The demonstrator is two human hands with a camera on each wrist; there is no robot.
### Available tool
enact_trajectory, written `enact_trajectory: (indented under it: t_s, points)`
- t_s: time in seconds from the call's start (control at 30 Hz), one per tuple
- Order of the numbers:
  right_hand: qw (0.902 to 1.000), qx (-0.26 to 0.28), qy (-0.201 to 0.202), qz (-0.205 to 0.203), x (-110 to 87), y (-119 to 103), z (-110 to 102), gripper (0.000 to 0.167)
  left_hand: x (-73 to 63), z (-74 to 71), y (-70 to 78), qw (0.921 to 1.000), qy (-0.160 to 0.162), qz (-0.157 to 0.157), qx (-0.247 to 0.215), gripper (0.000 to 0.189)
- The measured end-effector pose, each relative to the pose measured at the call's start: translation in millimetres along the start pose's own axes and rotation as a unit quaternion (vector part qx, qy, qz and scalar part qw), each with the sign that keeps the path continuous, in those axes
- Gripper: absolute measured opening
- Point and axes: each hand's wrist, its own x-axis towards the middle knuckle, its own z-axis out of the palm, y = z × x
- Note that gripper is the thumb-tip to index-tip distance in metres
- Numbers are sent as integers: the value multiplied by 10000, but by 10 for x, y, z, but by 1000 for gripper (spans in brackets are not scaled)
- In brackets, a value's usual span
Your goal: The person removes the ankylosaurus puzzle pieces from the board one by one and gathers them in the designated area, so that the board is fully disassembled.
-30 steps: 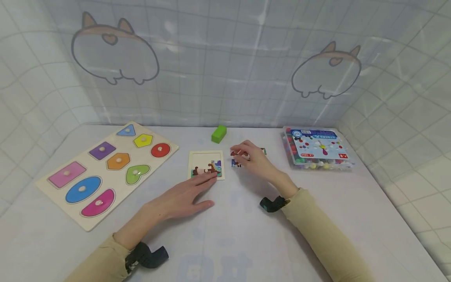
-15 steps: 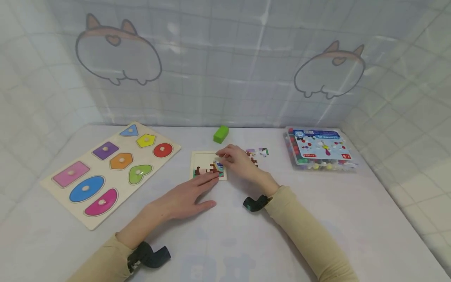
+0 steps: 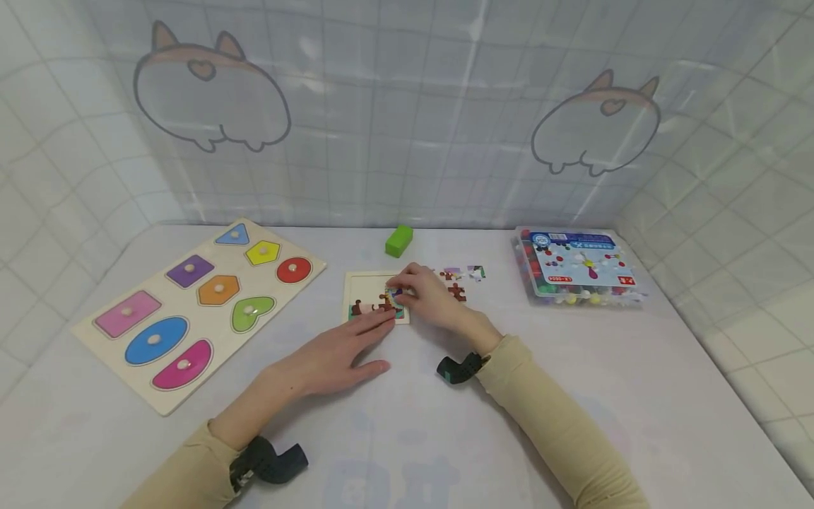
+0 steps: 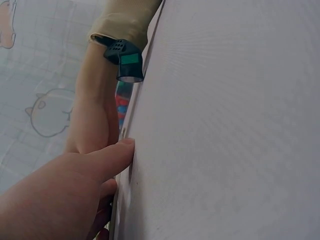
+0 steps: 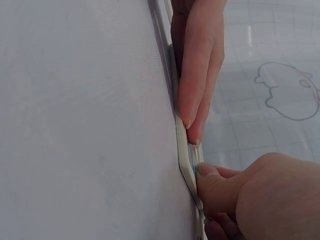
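Note:
My left hand (image 3: 331, 357) lies with extended fingers on the lower edge of a small wooden jigsaw tray (image 3: 364, 285). Joined picture pieces (image 3: 375, 307) fill the tray's bottom and lower right; its upper left shows bare wood. My right hand (image 3: 429, 297) is at the tray's right side, thumb and index finger pinching a puzzle piece at the blue part of the picture. Fingers mostly cover that piece. In the right wrist view, the right thumb (image 5: 212, 187) presses by the tray edge (image 5: 186, 162), just beyond the left fingertips.
Loose jigsaw pieces (image 3: 456, 291) lie right of the tray, partly behind the right hand. A green block (image 3: 398, 241) stands behind it. A shape-knob board (image 3: 216, 319) lies at left, a clear plastic box of coloured parts (image 3: 579, 267) at back right.
My right hand has moved left from the loose pieces to the tray's right side, then shifted only slightly. More loose pieces now show behind it. The left hand stays on the tray.

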Motion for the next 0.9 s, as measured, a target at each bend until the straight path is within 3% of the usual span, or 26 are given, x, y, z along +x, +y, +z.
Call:
enact_trajectory:
  t_s: [0.9]
  points:
    - [9989,-45,-398,226,-20,-45,-6,27,-1,-2,11,10000,8,-14,29,72]
